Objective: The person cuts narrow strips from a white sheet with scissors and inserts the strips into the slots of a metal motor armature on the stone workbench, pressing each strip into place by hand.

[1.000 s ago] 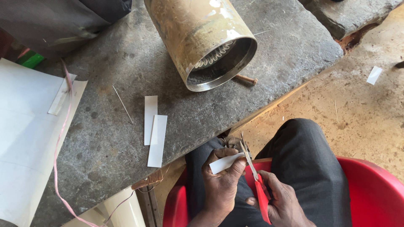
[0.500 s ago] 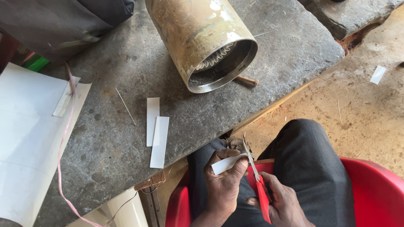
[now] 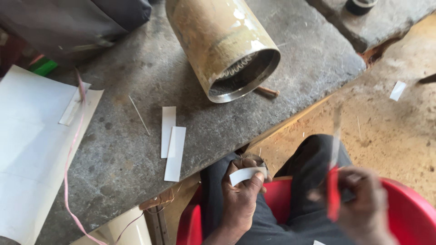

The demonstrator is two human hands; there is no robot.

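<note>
White paper strip (image 3: 247, 174) is lying crosswise, pinched in the left hand (image 3: 240, 199) over the lap, while the blurred right hand (image 3: 363, 204), gripping red-handled scissors (image 3: 334, 190) pointing upward, is hovering well apart to its right.

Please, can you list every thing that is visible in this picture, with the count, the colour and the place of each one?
pipe: 1, rusty tan, lying on the slab, open end toward the person
slab: 1, grey stone, across the top
strips: 2, white, overlapping on the slab near its edge
sheets: several, white, far left
cord: 1, pink, over the sheets
bag: 1, dark, top left
scrap: 1, white, on the dirt floor at right
seat: 1, red, under the person
left hand: holds a small white strip
right hand: blurred, holds red-handled scissors
</note>
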